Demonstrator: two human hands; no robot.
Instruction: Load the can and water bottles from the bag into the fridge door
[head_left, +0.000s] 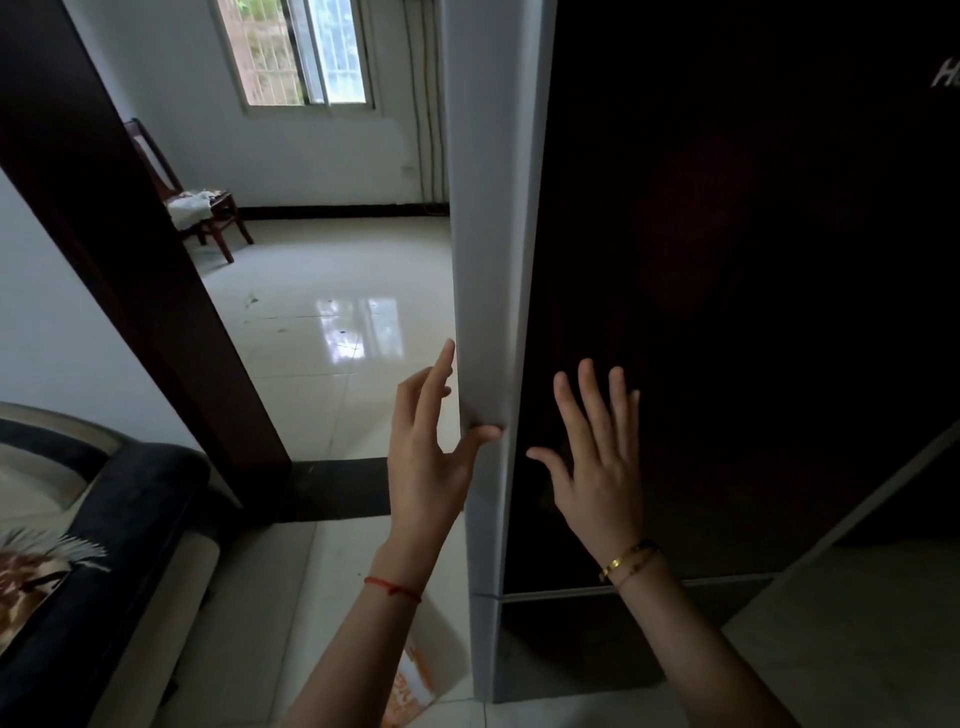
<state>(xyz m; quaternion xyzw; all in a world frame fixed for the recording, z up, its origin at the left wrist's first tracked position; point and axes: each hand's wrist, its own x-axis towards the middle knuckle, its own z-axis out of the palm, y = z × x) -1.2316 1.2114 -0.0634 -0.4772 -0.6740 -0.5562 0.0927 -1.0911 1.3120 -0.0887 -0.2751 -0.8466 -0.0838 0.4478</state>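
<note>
Standing at closed fridge, person nearest me. Bag (415, 680), white with orange print, sits on floor low between forearms, touching fridge's grey side; can and bottles not visible. Right hand (597, 467) spread flat on dark fridge door (753, 312), likely bracing. Left hand (431, 447) open, empty, thumb hooked on door's left edge, apparently to pull. Farther left: chair (202, 208), window (301, 52).

A glossy pale tiled floor (332, 332) is lit by a barred window (301, 52) in the white wall (208, 104). A wooden chair (202, 202) is placed near it; a dark sofa (104, 519) is seen lower left.
</note>
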